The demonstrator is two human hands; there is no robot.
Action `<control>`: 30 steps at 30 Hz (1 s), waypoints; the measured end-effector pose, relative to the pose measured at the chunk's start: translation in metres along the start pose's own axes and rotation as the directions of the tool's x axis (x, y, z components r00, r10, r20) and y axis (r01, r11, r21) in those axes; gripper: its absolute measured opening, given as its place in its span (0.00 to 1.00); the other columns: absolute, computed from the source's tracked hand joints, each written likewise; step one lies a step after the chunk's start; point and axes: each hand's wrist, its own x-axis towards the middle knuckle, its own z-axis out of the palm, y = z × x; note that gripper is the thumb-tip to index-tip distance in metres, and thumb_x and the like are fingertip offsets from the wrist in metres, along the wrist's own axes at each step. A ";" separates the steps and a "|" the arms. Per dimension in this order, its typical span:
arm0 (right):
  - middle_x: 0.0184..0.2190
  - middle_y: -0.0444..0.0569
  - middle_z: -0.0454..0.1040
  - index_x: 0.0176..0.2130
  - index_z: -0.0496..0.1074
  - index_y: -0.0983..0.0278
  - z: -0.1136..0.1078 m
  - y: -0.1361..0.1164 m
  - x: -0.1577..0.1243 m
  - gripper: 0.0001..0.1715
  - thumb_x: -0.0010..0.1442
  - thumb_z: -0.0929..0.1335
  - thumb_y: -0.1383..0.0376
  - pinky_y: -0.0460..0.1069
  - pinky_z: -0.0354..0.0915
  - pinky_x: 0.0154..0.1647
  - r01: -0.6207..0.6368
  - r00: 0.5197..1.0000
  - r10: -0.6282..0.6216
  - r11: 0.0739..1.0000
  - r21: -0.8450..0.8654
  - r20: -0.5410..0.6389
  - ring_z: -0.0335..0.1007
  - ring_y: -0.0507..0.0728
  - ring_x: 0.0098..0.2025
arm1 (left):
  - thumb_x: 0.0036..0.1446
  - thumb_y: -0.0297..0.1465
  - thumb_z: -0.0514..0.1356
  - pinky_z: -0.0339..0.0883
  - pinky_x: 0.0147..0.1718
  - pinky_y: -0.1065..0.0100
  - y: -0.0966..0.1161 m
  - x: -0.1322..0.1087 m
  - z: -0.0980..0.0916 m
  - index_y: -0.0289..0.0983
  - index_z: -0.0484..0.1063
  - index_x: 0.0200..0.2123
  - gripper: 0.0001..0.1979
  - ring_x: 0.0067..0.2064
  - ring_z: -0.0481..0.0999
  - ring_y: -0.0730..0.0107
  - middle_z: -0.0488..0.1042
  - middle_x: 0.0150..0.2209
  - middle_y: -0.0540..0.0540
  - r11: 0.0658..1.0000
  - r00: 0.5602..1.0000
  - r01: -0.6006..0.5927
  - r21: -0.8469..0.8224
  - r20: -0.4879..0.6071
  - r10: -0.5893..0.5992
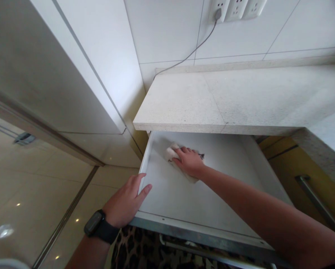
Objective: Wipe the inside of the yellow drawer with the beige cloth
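A white drawer (145, 164) stands pulled out below a pale stone counter. My right hand (189, 161) reaches into it and presses a light cloth (171, 152) flat against the drawer's floor near the back left corner, fingers curled over the cloth. My left hand (125, 202) grips the drawer's front left corner, thumb inside over the rim and fingers outside. A black watch sits on my left wrist.
The stone counter (201, 101) overhangs the drawer's back. A grey cable (190, 54) runs from wall sockets (234, 8) down to the counter. A tall pale cabinet panel (58, 74) is at left, a yellow cupboard with a metal bar handle (316, 198) at right.
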 end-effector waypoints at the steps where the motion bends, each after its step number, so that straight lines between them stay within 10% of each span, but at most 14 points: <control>1: 0.53 0.58 0.71 0.64 0.62 0.57 -0.001 0.014 0.007 0.31 0.70 0.58 0.45 0.57 0.60 0.51 -0.091 0.996 0.090 0.996 -0.023 -0.019 0.68 0.66 0.52 | 0.69 0.51 0.43 0.54 0.66 0.55 0.000 0.000 0.000 0.38 0.56 0.67 0.32 0.66 0.63 0.58 0.63 0.65 0.39 1.000 1.000 -0.004 0.002 0.001 0.004; 6: 0.52 0.68 0.71 0.61 0.66 0.66 -0.004 0.075 0.041 0.33 0.71 0.55 0.47 0.62 0.60 0.50 -0.521 0.848 0.509 0.852 -0.054 -0.148 0.68 0.71 0.52 | 0.69 0.51 0.43 0.55 0.65 0.55 0.001 0.000 -0.001 0.38 0.56 0.67 0.32 0.66 0.64 0.58 0.63 0.65 0.39 1.000 1.000 -0.007 0.008 -0.002 0.007; 10: 0.52 0.72 0.71 0.56 0.71 0.70 0.000 0.083 0.061 0.33 0.71 0.55 0.50 0.66 0.59 0.51 -0.590 0.793 0.576 0.807 -0.013 -0.199 0.66 0.75 0.55 | 0.69 0.50 0.44 0.57 0.64 0.56 0.005 0.000 -0.002 0.39 0.57 0.66 0.31 0.64 0.66 0.57 0.64 0.64 0.39 1.000 1.000 0.000 0.022 -0.009 0.000; 20: 0.54 0.66 0.70 0.60 0.66 0.64 0.006 -0.002 0.083 0.29 0.71 0.58 0.51 0.63 0.60 0.51 -0.349 0.927 0.338 0.936 -0.041 -0.160 0.65 0.72 0.54 | 0.69 0.49 0.45 0.59 0.62 0.56 0.005 0.002 -0.005 0.38 0.59 0.65 0.30 0.62 0.68 0.56 0.64 0.62 0.38 0.999 1.000 -0.011 0.033 -0.006 0.011; 30: 0.55 0.59 0.69 0.59 0.66 0.58 0.007 -0.057 0.019 0.32 0.62 0.66 0.45 0.62 0.57 0.56 0.211 0.978 -0.211 0.977 -0.034 0.002 0.63 0.69 0.55 | 0.69 0.48 0.47 0.61 0.61 0.55 0.005 0.002 -0.003 0.39 0.60 0.64 0.28 0.60 0.70 0.56 0.66 0.61 0.39 1.000 0.999 -0.007 0.023 -0.035 0.007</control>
